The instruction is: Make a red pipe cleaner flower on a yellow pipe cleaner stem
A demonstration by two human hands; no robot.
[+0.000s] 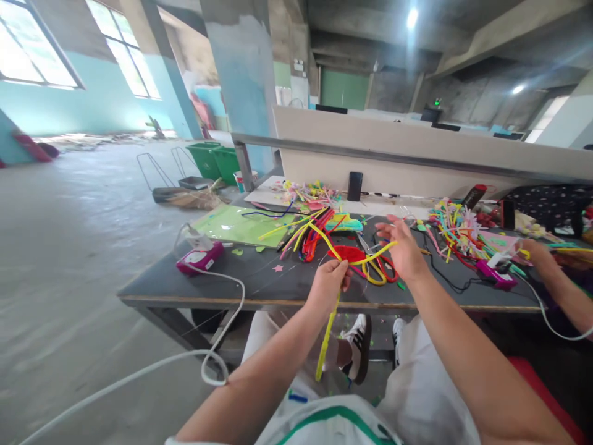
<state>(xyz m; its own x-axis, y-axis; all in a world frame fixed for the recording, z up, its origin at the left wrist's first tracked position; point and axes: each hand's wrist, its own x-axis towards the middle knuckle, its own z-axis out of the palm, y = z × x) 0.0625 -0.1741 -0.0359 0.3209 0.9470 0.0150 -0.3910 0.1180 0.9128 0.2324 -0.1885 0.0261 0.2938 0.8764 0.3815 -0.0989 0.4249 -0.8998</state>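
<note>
My left hand [330,283] is closed in a pinch on yellow pipe cleaners [328,339], where several strands cross above the table's front edge. One strand hangs down from the pinch toward my lap, another rises to the upper left, and a third runs right. My right hand [407,252] has its fingers apart beside the tip of that right-hand strand; any contact is unclear. Just behind the pinch lies a red fuzzy piece [348,253]. Scissors with yellow-edged handles [374,273] rest between my hands. A bundle of red and dark pipe cleaners [309,242] lies farther left.
A green sheet [245,224] and a purple power strip [200,258] with a white cable are on the left. A phone [354,186] leans at the back. Colourful pipe cleaners [456,225] pile up at right, near another person's hand [540,256] and a second power strip [495,275].
</note>
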